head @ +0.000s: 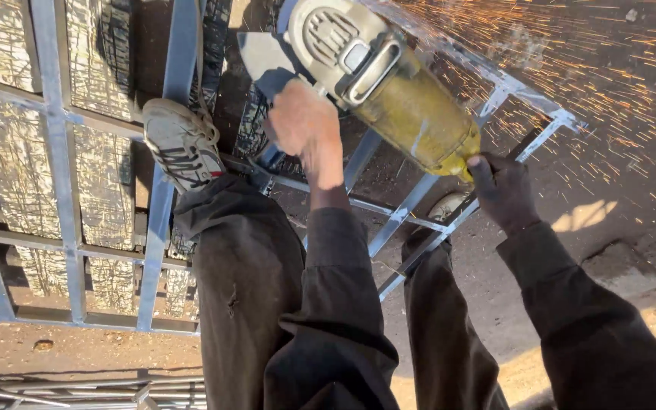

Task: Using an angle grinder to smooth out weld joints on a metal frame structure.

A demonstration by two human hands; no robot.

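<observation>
Yellow and grey, the grinder [389,87] sits at the top middle of the view, tilted, its head end down on the metal frame [62,114]. The left hand [307,129] is clenched on the front of the grinder, by the side grip near the guard. The right hand [504,190] is wrapped around the rear end of the yellow body. Both sleeves are dark.

Sparks [609,83] spray out to the upper right over the dirt ground [616,228], so the disc is cutting or grinding at this moment. The contact spot itself is hidden under the guard and the left hand; how deep the cut goes or how much of the seam is dressed I cannot tell.

The frame lies flat, made of pale bars in a grid, and one shoe [180,144] is planted on a bar to steady it. A second foot shows near the frame's right rail. As far as it shows, the work is under way at one corner area, with the rest of the grid away from the tool. More bars [77,391] lie stacked at the bottom left.
</observation>
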